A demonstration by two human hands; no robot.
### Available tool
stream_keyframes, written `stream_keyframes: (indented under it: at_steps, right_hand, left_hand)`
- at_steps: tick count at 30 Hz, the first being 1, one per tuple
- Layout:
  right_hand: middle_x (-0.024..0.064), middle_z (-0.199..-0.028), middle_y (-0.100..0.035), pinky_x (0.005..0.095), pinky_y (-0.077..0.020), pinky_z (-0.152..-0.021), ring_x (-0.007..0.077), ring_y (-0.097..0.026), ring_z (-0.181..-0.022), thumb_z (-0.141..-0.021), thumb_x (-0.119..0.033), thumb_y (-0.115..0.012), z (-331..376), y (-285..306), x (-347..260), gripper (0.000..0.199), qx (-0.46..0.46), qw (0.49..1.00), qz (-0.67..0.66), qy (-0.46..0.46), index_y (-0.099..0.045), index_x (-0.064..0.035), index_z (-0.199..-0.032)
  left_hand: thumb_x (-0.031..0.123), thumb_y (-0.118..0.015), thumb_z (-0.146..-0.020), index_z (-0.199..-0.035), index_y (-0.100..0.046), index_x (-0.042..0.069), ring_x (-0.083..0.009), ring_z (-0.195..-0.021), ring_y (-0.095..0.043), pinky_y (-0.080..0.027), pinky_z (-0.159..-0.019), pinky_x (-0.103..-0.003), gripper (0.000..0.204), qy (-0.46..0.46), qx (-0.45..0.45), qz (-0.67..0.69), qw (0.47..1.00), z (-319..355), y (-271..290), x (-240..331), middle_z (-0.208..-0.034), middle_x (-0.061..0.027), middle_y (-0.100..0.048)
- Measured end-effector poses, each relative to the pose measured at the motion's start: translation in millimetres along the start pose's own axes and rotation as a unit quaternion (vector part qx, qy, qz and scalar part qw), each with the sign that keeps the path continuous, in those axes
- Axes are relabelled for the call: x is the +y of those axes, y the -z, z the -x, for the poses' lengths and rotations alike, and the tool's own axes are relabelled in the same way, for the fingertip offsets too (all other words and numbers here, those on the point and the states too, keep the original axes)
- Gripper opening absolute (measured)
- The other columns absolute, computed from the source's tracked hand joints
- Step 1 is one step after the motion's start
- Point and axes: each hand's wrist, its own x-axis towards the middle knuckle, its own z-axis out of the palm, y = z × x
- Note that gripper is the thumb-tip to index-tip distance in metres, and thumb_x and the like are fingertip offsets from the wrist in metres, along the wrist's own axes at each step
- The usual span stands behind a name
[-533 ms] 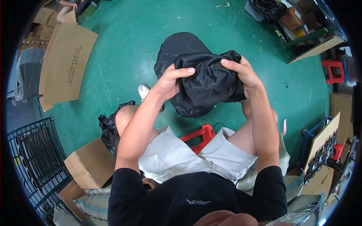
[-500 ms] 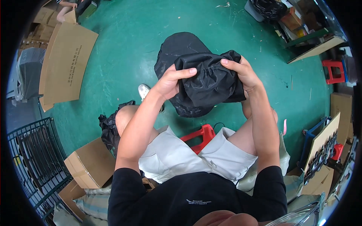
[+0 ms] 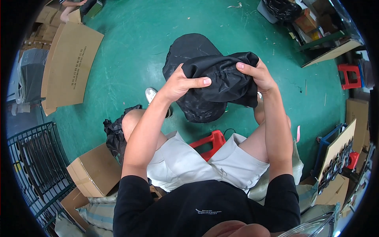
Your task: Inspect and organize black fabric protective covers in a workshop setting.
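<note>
A black fabric cover [image 3: 227, 83] with a gathered, puckered edge is stretched between my two hands, above the floor and in front of my knees. My left hand [image 3: 178, 86] grips its left side, thumb lying on top and the other fingers tucked behind. On the opposite side my right hand [image 3: 260, 77] pinches the cloth near the gathers, its thumb also on top. Beneath and behind lies a larger rounded black piece [image 3: 189, 49] that looks like similar cloth; the held cover hides part of it. Whether the two are joined I cannot tell.
A red stool [image 3: 215, 144] stands between my legs. At my left are a crumpled black bag [image 3: 115, 134], a cardboard box [image 3: 94, 170] and a wire rack [image 3: 37, 166]. A large cardboard sheet [image 3: 75, 65] leans farther off, near another person's hand [image 3: 82, 2]. Another red stool [image 3: 349, 76] is far right.
Both hands have shifted slightly right with the cover. Its front hangs less low, and the gathered edge has turned and slackened a little. Both hands keep hold.
</note>
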Motion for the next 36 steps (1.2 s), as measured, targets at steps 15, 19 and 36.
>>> stream_keyframes:
  at_steps: [15, 19, 36]
  right_hand:
    - [0.0034, -0.088, -0.069, 0.0260, -0.0503, -0.075, 0.0113, -0.063, -0.079, -0.077, -0.017, -0.077, 3, 2, -2, 0.028, -0.020, 0.999, 0.013, 0.040, -0.066, -0.0010, -0.097]
    - [0.0033, -0.088, -0.068, 0.0257, -0.0504, -0.074, 0.0109, -0.063, -0.079, -0.079, -0.018, -0.076, 0, 4, 0, 0.027, -0.013, 0.999, -0.002, 0.036, -0.065, -0.0015, -0.097]
    - [0.0061, -0.090, -0.068, 0.0285, -0.0554, -0.072, 0.0146, -0.067, -0.078, -0.086, -0.016, -0.069, -6, -1, 5, 0.019, 0.031, 0.992, -0.120, -0.034, -0.063, -0.0012, -0.097]
  left_hand:
    - [0.007, -0.074, -0.077, -0.131, -0.052, -0.003, -0.0200, -0.116, -0.055, -0.040, -0.102, -0.033, 0.059, 0.026, -0.019, 0.030, 0.999, 1, 1, 4, -0.126, -0.0106, -0.060]
    - [0.009, -0.074, -0.081, -0.128, -0.056, -0.003, -0.0175, -0.110, -0.059, -0.045, -0.097, -0.031, 0.052, 0.004, 0.012, 0.057, 0.998, 1, 0, 0, -0.121, -0.0099, -0.063]
    - [0.017, -0.059, -0.095, -0.127, -0.054, -0.003, -0.0209, -0.108, -0.063, -0.050, -0.095, -0.035, 0.039, 0.081, 0.045, 0.244, 0.965, -3, 0, -13, -0.121, -0.0123, -0.063]
